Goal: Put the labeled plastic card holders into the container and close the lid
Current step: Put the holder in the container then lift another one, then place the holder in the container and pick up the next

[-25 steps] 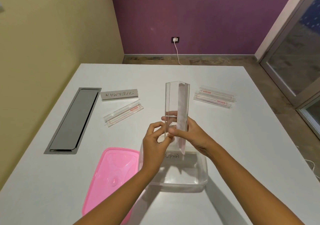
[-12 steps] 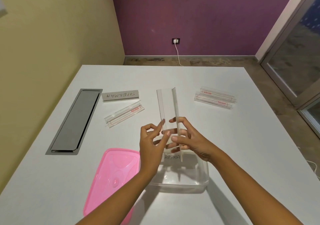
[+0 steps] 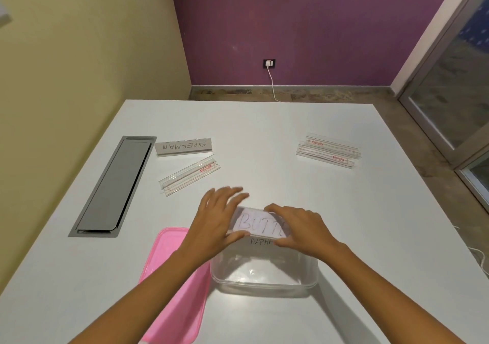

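I hold a clear card holder with a hand-written label starting "BUTT" [image 3: 258, 222] level over the far rim of the clear plastic container [image 3: 264, 281]. My left hand [image 3: 217, 219] grips its left end and my right hand [image 3: 301, 228] grips its right end, hiding the rest of the word. Inside the container, against the far wall, a holder labeled "ALPHA" [image 3: 260, 241] shows just below my fingers. The pink lid [image 3: 174, 285] lies flat to the container's left, partly under my left forearm. A holder labeled "SUPERMAN" [image 3: 184, 147] stands at the far left.
An unlabeled clear holder [image 3: 189, 175] lies near the SUPERMAN one. A stack of clear holders [image 3: 328, 153] sits at the far right. A grey cable hatch [image 3: 113, 187] is set into the white table [image 3: 344, 224] on the left. Walls and a glass door lie beyond.
The holder stood upright in my hands a second ago; it has been turned level and lowered to the container's far rim, its label now facing me.
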### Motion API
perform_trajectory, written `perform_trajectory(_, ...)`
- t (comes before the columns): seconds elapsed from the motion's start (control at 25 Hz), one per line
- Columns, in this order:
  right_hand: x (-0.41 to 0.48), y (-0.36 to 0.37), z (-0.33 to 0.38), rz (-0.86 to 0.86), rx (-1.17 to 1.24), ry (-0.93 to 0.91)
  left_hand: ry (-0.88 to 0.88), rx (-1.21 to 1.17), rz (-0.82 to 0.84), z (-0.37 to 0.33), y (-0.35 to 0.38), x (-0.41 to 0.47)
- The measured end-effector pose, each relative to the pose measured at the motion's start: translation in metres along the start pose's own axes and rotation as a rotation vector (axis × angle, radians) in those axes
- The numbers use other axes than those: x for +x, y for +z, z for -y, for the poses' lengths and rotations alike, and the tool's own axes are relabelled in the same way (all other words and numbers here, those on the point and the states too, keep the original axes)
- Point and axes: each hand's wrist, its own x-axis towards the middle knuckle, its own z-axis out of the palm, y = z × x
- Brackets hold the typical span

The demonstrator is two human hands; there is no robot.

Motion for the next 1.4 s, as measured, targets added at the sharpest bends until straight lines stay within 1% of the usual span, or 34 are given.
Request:
perform_trajectory(0.08,0.001,0.011,0.0,0.01,-0.08,-0.02,0.023,0.115,0.159,0.001,0.01,-0.004)
perform_trajectory(0.2,0.007,0.03,0.001,0.034,-0.14,-0.022,-0.006,0.161,0.319,0.0,0.026,-0.007)
perform_trajectory(0.28,0.01,0.042,0.0,0.049,-0.156,-0.013,-0.026,0.217,0.392,-0.004,0.035,-0.007)
perform_trajectory(0.36,0.012,0.053,-0.003,0.04,-0.164,0.009,-0.07,0.244,0.42,-0.009,0.042,-0.004)
perform_trajectory(0.48,0.014,0.067,-0.009,0.02,-0.181,0.029,-0.135,0.249,0.416,-0.017,0.051,0.001)
perform_trajectory(0.76,0.017,0.084,-0.02,0.019,-0.179,0.037,-0.249,0.2,0.418,-0.022,0.067,0.003)
perform_trajectory(0.84,0.015,0.078,-0.02,0.05,-0.117,0.019,-0.248,0.197,0.415,-0.021,0.071,0.005)
perform_trajectory(0.92,0.012,0.061,-0.023,0.058,0.097,0.033,-0.248,0.189,0.433,-0.02,0.072,0.008)
perform_trajectory(1.0,0.013,0.039,-0.032,-0.034,0.334,0.065,-0.259,0.169,0.491,-0.019,0.071,0.013)
perform_trajectory(1.08,0.022,0.019,-0.048,-0.204,0.5,0.116,-0.27,0.109,0.548,-0.018,0.069,0.018)
perform_trajectory(1.12,0.031,0.01,-0.059,-0.291,0.551,0.176,-0.279,0.071,0.566,-0.017,0.068,0.021)
perform_trajectory(1.2,0.053,-0.006,-0.09,-0.398,0.559,0.342,-0.296,0.017,0.581,-0.015,0.066,0.024)
perform_trajectory(1.28,0.077,-0.016,-0.127,-0.404,0.476,0.479,-0.302,-0.006,0.578,-0.013,0.065,0.025)
perform_trajectory(1.4,0.112,-0.023,-0.176,-0.324,0.277,0.57,-0.317,-0.033,0.571,-0.012,0.065,0.025)
